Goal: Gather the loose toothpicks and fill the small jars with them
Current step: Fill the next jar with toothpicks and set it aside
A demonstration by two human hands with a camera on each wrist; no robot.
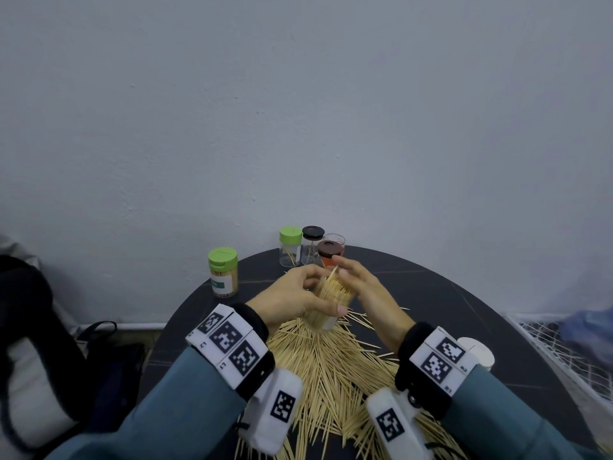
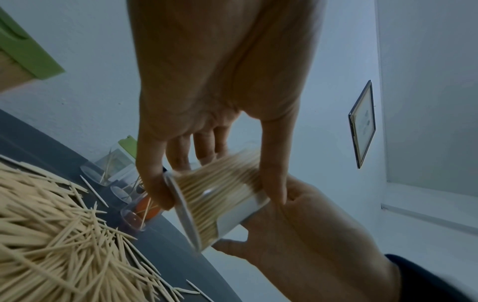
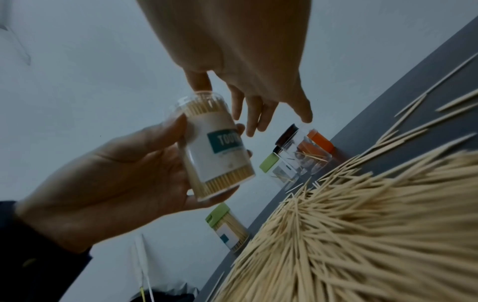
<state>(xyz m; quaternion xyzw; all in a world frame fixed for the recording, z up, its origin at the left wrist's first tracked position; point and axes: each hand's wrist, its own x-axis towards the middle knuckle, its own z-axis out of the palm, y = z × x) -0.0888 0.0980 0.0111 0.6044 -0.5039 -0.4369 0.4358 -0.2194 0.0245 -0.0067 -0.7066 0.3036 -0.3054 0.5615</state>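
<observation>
Plain pale grey wall [image 1: 298, 111] filled most of the head view; a framed picture [image 2: 362, 124] hung on it in the left wrist view. A round dark table [image 1: 447, 293] stood against the wall, a white mesh rack [image 1: 557, 353] to its right and dark bags [image 1: 39, 327] on the floor to its left. A big pile of loose toothpicks [image 1: 331, 370] covered the near half of the table. At the far edge, a full green-lidded jar [image 1: 223, 272] stood apart to the left; near it sat a cluster of a nearly empty green-lidded jar [image 1: 290, 246], a black-lidded jar [image 1: 312, 244], a brown-lidded jar [image 1: 330, 254] and an open clear one [image 1: 335, 239]. A white lid [image 1: 477, 351] sat by the right wrist. The left hand [image 1: 292, 302] gripped a packed, lidless toothpick jar [image 1: 331, 303] tilted above the pile, fingers and thumb curled round it. The right hand [image 1: 368, 293] was at the jar's open end, fingers extended and relaxed, gripping nothing.
</observation>
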